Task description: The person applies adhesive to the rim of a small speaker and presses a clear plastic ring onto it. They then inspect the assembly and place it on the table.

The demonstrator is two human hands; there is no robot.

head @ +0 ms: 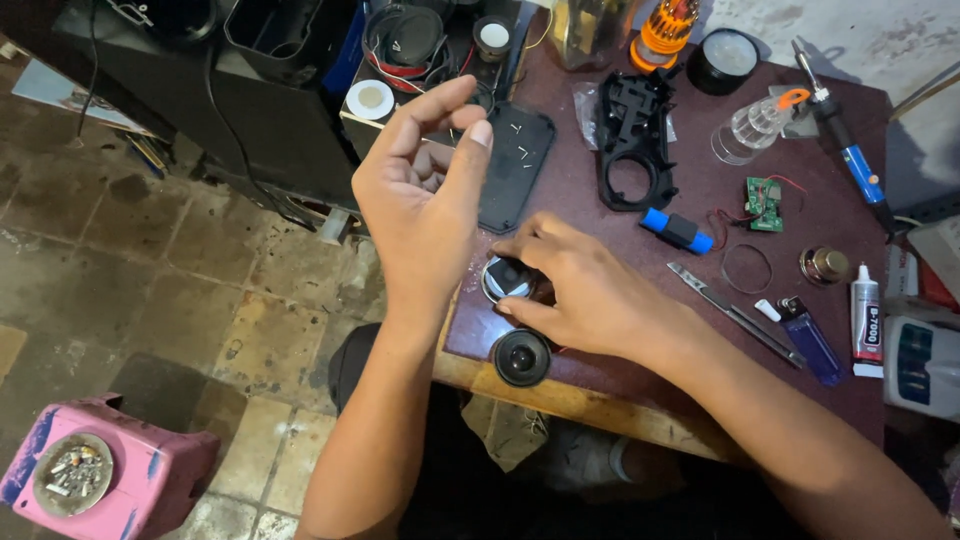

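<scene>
Right hand (pixel 580 290) gripping small round silver-rimmed speaker driver (pixel 506 277), fingertips curling over rim, pressing it onto maroon tabletop (pixel 620 230) near front edge. Driver lying flat, cone facing up; round, so no long axis. Left hand (pixel 425 190) hovering raised above table edge, fingers loosely curled, thumb and forefinger nearly pinching, holding nothing visible. Second round black matte speaker driver (pixel 522 357) lying just beside, nearer wooden edge. Flat black plastic panel (pixel 520 165) lying behind, long axis running away from person.
</scene>
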